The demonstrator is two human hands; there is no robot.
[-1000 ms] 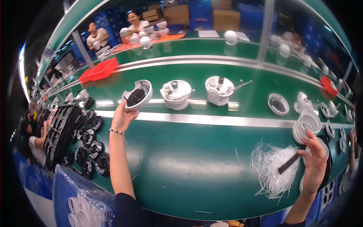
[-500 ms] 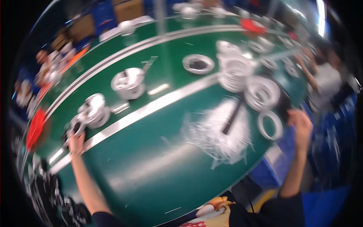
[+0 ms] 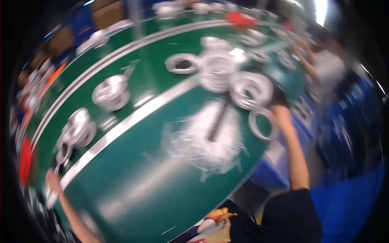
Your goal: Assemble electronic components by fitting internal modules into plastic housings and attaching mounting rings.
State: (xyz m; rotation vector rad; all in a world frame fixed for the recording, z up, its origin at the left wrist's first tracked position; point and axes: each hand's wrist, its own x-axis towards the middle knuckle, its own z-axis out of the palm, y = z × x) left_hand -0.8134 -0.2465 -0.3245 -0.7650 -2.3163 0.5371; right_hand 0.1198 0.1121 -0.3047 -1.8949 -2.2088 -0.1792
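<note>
Along the desk (image 3: 109,166), the right hand (image 3: 281,116) has come within reach of a white ring (image 3: 252,124), left hand (image 3: 53,181) near a housing (image 3: 63,152), fingers' grip unclear.

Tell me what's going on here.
Someone is working bare-handed at a green table. The right hand is at the edge of a white ring, though blur hides whether it is gripped. The left hand is beside a black-and-white part at far left. Between them lies a pile of thin pale strips with a dark strip on top.
</note>
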